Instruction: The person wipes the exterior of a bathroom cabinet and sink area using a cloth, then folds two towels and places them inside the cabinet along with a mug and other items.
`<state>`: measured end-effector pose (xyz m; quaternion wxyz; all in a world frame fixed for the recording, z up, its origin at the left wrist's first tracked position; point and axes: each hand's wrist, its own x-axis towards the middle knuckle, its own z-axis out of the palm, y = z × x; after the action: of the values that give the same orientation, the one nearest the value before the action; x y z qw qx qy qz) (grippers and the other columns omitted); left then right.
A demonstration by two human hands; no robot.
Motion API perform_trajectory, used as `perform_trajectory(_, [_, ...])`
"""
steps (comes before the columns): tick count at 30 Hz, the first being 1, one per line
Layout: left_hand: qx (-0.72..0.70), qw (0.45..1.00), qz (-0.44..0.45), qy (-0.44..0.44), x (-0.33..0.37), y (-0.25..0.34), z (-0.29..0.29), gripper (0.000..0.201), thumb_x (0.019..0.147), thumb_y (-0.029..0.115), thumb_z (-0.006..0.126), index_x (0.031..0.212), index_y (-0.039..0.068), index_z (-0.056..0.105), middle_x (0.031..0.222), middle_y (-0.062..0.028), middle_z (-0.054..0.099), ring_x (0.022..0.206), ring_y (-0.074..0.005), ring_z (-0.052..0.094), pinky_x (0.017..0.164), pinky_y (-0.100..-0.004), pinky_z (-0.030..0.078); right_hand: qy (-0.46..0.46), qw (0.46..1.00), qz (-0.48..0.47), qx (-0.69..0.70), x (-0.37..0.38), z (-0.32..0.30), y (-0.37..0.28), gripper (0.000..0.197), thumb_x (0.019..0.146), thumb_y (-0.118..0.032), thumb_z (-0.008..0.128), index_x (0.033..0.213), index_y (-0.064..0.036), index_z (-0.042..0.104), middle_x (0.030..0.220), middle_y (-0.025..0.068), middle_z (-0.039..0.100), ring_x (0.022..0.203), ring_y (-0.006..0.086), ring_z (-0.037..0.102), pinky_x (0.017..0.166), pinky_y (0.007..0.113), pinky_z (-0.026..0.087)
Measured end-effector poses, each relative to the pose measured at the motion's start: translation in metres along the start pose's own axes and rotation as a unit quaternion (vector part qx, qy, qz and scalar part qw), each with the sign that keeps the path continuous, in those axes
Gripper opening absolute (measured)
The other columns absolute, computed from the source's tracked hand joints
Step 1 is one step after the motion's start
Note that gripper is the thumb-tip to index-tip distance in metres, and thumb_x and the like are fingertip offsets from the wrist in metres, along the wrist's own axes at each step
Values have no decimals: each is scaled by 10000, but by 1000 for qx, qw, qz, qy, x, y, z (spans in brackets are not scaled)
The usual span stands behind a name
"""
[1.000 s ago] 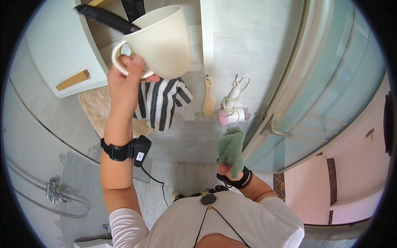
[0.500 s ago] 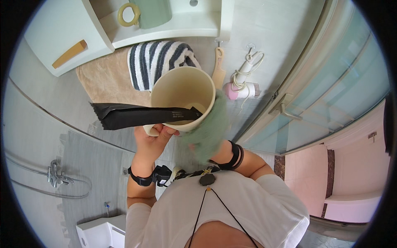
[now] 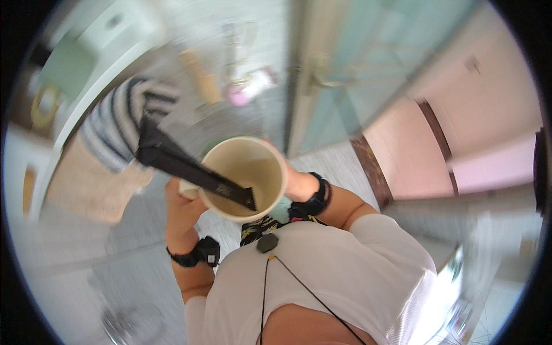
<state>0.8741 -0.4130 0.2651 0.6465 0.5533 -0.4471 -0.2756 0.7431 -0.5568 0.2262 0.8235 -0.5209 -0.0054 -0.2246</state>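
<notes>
My left hand (image 3: 179,202) grips the handle of a large cream mug (image 3: 261,167), held close in front of my chest with its mouth facing up. A long flat black tool (image 3: 190,167) rests across the rim, one end inside the mug. My right hand (image 3: 298,183) presses against the mug's far side, mostly hidden behind it. A bit of green cloth (image 3: 280,208) shows under the mug by that hand. Both wrists wear black bands.
The picture is blurred by motion. A striped cloth (image 3: 112,129) and a beige mat (image 3: 86,184) lie on the grey floor at the left. A white cabinet (image 3: 109,40) stands at the upper left. A glass door (image 3: 368,69) and a pink object (image 3: 247,91) are ahead.
The mug came down from overhead to chest height. My right hand brought the green cloth up against the mug. The view has swung round and blurred.
</notes>
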Motion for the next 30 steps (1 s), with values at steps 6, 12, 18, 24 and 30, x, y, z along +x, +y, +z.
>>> perform_trajectory(6, [27, 989, -28, -142, -18, -33, 29, 303, 714, 96, 617, 972, -26, 515, 902, -56, 568, 794, -112, 529, 697, -234, 422, 250, 963, -95, -22, -80, 15, 4, 442, 899, -390, 304, 811, -39, 558, 725, -20, 539, 666, 50, 447, 598, 218, 392])
perform_trajectory(12, [-73, 942, -146, -294, -59, -44, 85, 249, 802, 126, 548, 981, -39, 493, 904, -91, 561, 770, -143, 558, 637, -261, 469, 516, 852, -90, 10, -187, 34, 27, 319, 877, -314, 391, 833, -34, 538, 762, -24, 526, 692, 51, 458, 608, 204, 392])
perform_trajectory(18, [-8, 867, -157, -473, -98, -5, 160, 243, 842, 125, 489, 1028, -30, 473, 918, -89, 541, 798, -176, 563, 702, -290, 493, 663, 726, -55, 175, -306, 100, 37, 388, 867, -332, 388, 984, 8, 536, 875, 30, 571, 765, 112, 510, 701, 243, 414])
perform_trajectory(24, [-75, 815, -159, -552, -167, 31, 309, 190, 830, 131, 527, 906, -39, 487, 854, -79, 556, 770, -153, 565, 686, -229, 443, 681, 726, 13, 92, -454, 147, -12, 360, 835, -335, 448, 846, 0, 579, 723, 5, 552, 636, 90, 484, 559, 230, 410])
perform_trajectory(30, [-121, 751, -184, -622, -279, 9, 465, 189, 817, 88, 526, 960, -35, 522, 851, -51, 556, 752, -104, 539, 678, -216, 439, 632, 724, 135, -240, -581, 197, -46, 392, 785, -334, 487, 591, 5, 459, 480, 43, 384, 455, 117, 348, 435, 289, 319])
